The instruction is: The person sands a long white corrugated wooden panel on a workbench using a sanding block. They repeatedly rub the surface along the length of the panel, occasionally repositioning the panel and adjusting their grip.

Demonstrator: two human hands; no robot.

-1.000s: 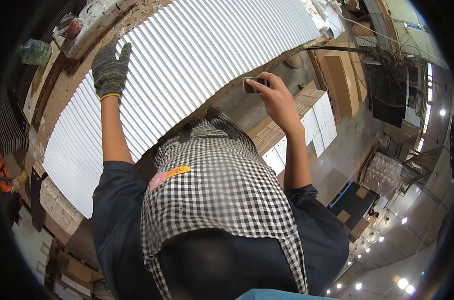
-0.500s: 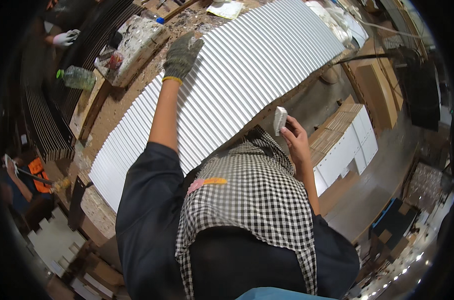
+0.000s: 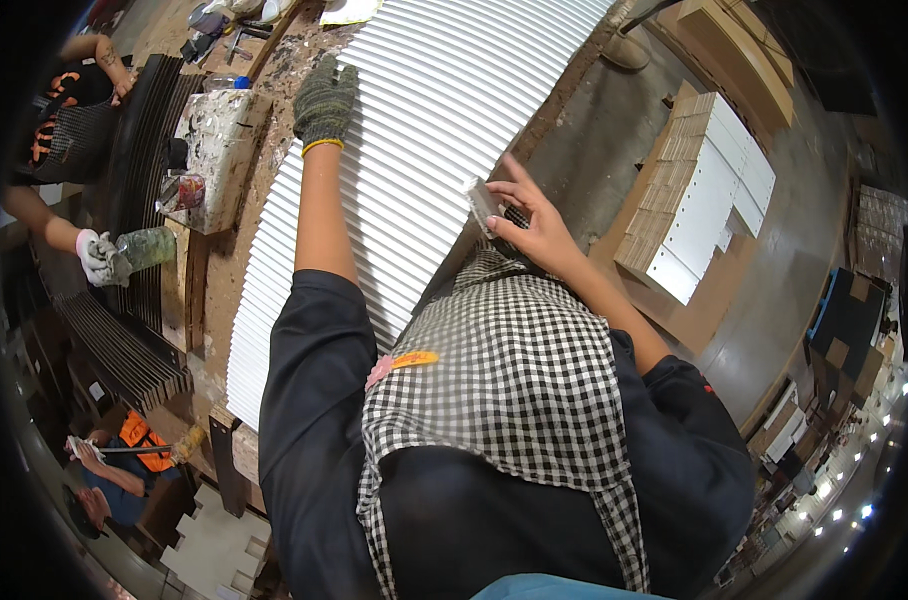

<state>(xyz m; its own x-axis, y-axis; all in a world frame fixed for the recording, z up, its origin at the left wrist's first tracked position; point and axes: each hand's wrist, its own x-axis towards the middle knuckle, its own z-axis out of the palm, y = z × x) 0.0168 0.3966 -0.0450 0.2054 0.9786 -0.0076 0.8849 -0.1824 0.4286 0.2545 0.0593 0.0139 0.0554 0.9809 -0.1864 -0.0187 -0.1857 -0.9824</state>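
Long white strips [image 3: 444, 110] lie side by side in a wide row across the workbench, forming a ribbed surface. My left hand [image 3: 324, 105], in a grey-green knit glove with a yellow cuff, rests on the far-left ends of the strips, its fingers stretched out. In my bare right hand [image 3: 536, 228] a small whitish-grey block [image 3: 481, 203] is pinched between thumb and fingers, with the index finger extended. The block is over the near right edge of the strips; whether it touches them I cannot tell.
Beyond the bench's left side, a co-worker's white-gloved hand [image 3: 100, 258] grips a clear plastic bottle [image 3: 146, 248]. A paint-spattered block [image 3: 214, 150] stands beside the strips. Dark strips [image 3: 139, 160] are stacked farther left. At right, flat white-faced cartons [image 3: 709, 200] lie on cardboard.
My right hand has brought the block leftward to the strips' near edge. The left hand stays on the strips. A co-worker's gloved hand now holds the bottle. The whole view has shifted.
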